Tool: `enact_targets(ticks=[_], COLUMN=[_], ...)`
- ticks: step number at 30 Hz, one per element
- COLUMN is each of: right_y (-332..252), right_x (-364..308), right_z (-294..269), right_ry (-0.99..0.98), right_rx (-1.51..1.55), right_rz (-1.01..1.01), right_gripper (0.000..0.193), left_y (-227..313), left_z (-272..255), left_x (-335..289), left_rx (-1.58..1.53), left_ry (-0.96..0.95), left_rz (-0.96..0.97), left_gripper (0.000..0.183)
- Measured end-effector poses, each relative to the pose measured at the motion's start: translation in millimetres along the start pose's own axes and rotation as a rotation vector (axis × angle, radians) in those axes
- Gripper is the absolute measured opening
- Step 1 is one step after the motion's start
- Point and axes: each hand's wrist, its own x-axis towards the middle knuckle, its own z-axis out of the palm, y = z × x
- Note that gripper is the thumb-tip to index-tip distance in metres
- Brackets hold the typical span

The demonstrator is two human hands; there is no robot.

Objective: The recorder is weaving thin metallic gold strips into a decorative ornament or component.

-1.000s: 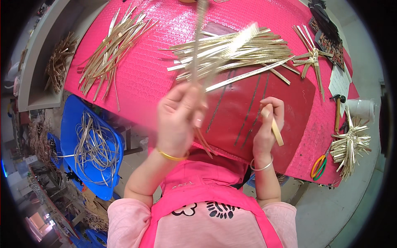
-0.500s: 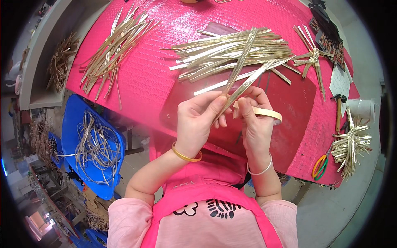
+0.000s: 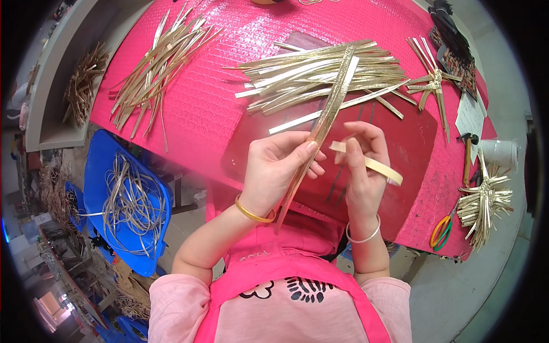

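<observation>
Two flat gold strips (image 3: pixel 331 108), nearly aligned, are pinched between the thumb and fingers of my left hand (image 3: pixel 277 163). They slant from the pile at the back down toward my apron. My right hand (image 3: pixel 366 177) is closed on a roll of cream tape (image 3: pixel 385 171), whose loose end sticks out by the thumb, apart from the strips. Beyond my hands a loose pile of gold strips (image 3: pixel 320 74) lies partly over a dark red board (image 3: pixel 409 137).
Another bunch of gold strips (image 3: pixel 157 71) lies at the left of the pink table (image 3: pixel 200 120). On the right are crossed strip bundles (image 3: pixel 486 197), a hammer (image 3: pixel 469 154) and scissors (image 3: pixel 442 231). A blue bin (image 3: pixel 97 188) with coiled strands stands at the lower left.
The two strips, spread in a V before, now lie almost together in my left hand. My right hand has moved right, away from them, with the tape roll.
</observation>
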Motion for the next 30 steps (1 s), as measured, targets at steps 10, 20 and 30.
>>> enact_targets(ticks=[10, 20, 30], right_y=[1.6, 7.7, 9.4], right_x=[-0.8, -0.1, -3.6], right_z=[8.7, 18.8, -11.2], right_ry=[-0.067, 0.012, -0.01], right_rx=[-0.045, -0.046, -0.447], right_rz=[-0.001, -0.017, -0.114], right_gripper=[0.025, 0.027, 0.026], left_y=[-3.4, -6.0, 3.7], left_z=[1.5, 3.8, -3.5], left_x=[1.3, -4.4, -4.2], left_rx=[0.005, 0.146, -0.237], left_ry=[-0.018, 0.005, -0.078], left_rz=[0.06, 0.182, 0.008], left_gripper=[0.021, 0.017, 0.019])
